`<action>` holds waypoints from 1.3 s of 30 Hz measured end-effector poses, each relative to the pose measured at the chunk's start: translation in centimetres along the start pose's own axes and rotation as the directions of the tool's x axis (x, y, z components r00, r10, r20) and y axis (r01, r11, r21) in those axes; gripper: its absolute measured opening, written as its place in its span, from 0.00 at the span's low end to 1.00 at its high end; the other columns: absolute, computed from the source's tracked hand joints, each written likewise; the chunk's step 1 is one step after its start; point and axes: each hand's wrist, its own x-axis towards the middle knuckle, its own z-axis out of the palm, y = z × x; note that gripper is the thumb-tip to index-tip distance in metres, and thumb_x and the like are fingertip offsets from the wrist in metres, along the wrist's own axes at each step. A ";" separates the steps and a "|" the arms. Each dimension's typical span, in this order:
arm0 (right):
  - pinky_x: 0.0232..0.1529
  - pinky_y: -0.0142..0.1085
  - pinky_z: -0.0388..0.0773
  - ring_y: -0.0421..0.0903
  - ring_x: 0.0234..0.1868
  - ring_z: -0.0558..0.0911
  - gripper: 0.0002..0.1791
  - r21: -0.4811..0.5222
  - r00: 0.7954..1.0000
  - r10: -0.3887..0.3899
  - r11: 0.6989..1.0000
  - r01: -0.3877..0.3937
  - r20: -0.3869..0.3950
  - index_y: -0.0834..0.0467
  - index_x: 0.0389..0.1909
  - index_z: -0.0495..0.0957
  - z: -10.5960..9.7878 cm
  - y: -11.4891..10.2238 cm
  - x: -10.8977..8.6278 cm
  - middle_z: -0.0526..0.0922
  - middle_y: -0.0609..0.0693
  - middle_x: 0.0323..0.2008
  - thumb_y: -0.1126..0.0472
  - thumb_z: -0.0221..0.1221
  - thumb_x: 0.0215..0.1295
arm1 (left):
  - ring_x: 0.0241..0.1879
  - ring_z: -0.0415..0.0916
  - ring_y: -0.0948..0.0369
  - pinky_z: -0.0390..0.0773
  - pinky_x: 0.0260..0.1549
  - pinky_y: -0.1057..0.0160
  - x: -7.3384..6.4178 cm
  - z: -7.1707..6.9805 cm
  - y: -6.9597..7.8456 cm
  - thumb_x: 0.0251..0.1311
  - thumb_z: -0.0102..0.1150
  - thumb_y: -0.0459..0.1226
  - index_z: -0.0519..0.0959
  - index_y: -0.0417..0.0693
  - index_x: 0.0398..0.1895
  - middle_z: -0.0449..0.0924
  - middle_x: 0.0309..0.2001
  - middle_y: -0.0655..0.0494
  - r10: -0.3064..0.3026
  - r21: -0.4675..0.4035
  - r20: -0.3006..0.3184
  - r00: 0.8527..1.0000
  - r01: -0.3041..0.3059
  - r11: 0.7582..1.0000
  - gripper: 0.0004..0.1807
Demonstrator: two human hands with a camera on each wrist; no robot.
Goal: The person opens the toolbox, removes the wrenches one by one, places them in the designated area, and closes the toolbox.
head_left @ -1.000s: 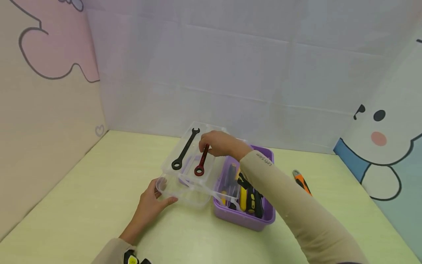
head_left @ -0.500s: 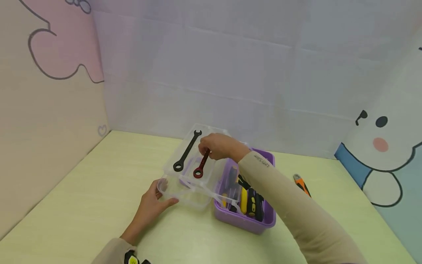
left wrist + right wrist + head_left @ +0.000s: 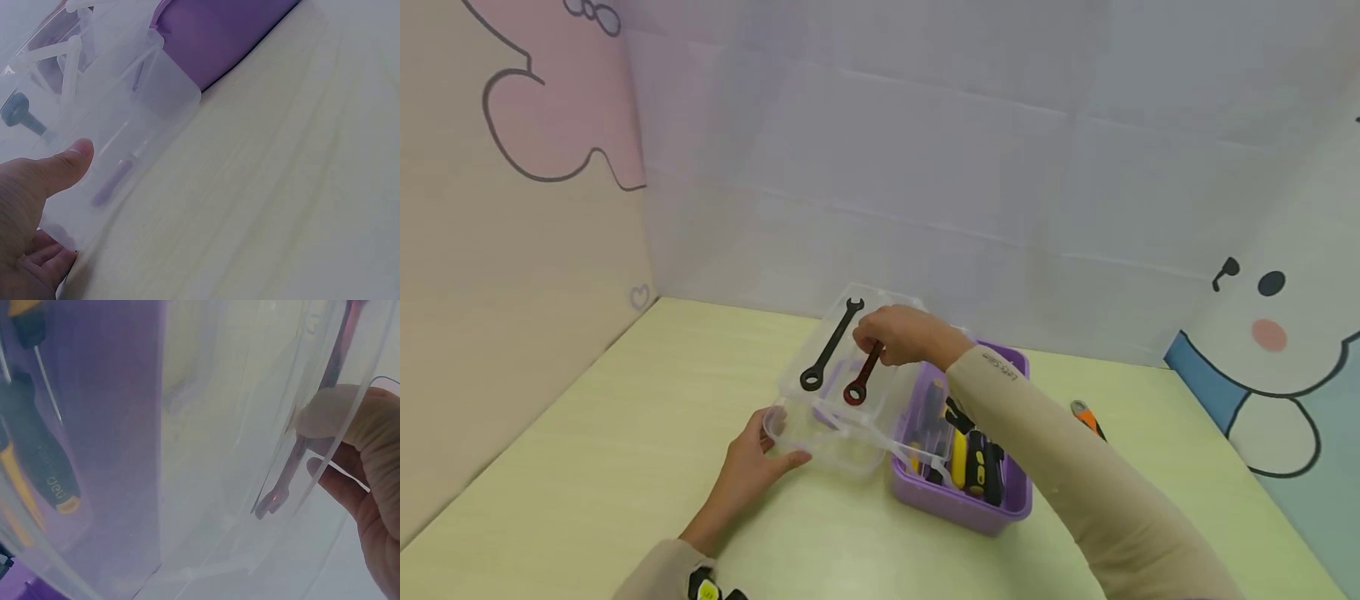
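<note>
Box (image 3: 955, 510), purple; toward ten o'clock, clear plastic shell (image 3: 846, 454), clasped at its eight by left hand (image 3: 748, 461). At two, right hand (image 3: 901, 333); nearby, black wrench (image 3: 833, 343); to its four, pinched in that hand, red wrench (image 3: 867, 368), perhaps touching shell.

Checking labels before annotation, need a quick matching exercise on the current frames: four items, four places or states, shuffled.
Column 1
1. Red wrench
2. Black wrench
3. Orange-and-black tool
4. Purple box

Column 2
A. Farthest right of the four in the head view, lying on the table
B. Has yellow-and-black tools inside
C. Held in the right hand
D. Lies against the clear plastic container, neither of the hands on it

Pairs: 1-C, 2-D, 3-A, 4-B
</note>
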 end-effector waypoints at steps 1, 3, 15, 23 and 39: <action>0.29 0.30 0.64 0.41 0.28 0.68 0.11 0.002 1.000 -0.010 1.000 0.010 -0.006 0.55 0.24 0.72 0.1 0.0 -0.1 0.71 0.45 0.24 0.75 0.58 0.50 | 0.63 0.67 0.39 0.72 0.61 0.50 0.0 0.0 0.0 0.47 0.74 0.42 0.59 0.35 0.65 0.65 0.64 0.32 -0.001 -0.001 0.000 1.000 0.001 1.000 0.46; 0.29 0.30 0.61 0.41 0.27 0.66 0.13 -0.004 0.999 -0.034 0.999 0.034 -0.014 0.54 0.23 0.69 0.3 0.1 -0.2 0.68 0.44 0.23 0.76 0.57 0.50 | 0.63 0.67 0.39 0.72 0.61 0.50 -0.1 0.1 0.0 0.47 0.74 0.42 0.59 0.35 0.65 0.64 0.64 0.32 -0.004 0.000 0.000 1.000 0.004 1.000 0.45; 0.27 0.30 0.60 0.40 0.27 0.64 0.14 0.006 0.997 -0.063 0.998 0.063 -0.033 0.55 0.23 0.73 0.2 0.2 -0.3 0.69 0.45 0.24 0.79 0.52 0.50 | 0.63 0.67 0.40 0.72 0.61 0.50 -0.1 0.0 0.2 0.46 0.74 0.42 0.60 0.36 0.65 0.65 0.65 0.33 0.006 -0.006 -0.001 1.000 -0.006 1.000 0.46; 0.27 0.30 0.63 0.41 0.27 0.67 0.13 0.005 0.998 -0.057 0.998 0.057 -0.017 0.58 0.26 0.78 -0.3 0.3 -0.5 0.73 0.46 0.26 0.78 0.52 0.51 | 0.62 0.67 0.39 0.72 0.61 0.50 -0.1 0.0 0.1 0.46 0.74 0.42 0.60 0.35 0.65 0.65 0.64 0.32 0.006 0.006 -0.003 1.000 -0.006 1.000 0.45; 0.32 0.33 0.72 0.43 0.30 0.73 0.13 0.040 0.998 -0.037 0.998 0.039 -0.057 0.54 0.25 0.76 -2.6 1.4 -1.7 0.76 0.47 0.28 0.77 0.57 0.52 | 0.62 0.67 0.39 0.72 0.61 0.50 0.8 -0.2 -0.3 0.47 0.73 0.42 0.60 0.35 0.65 0.65 0.64 0.32 0.027 0.019 -0.014 1.000 -0.026 0.999 0.45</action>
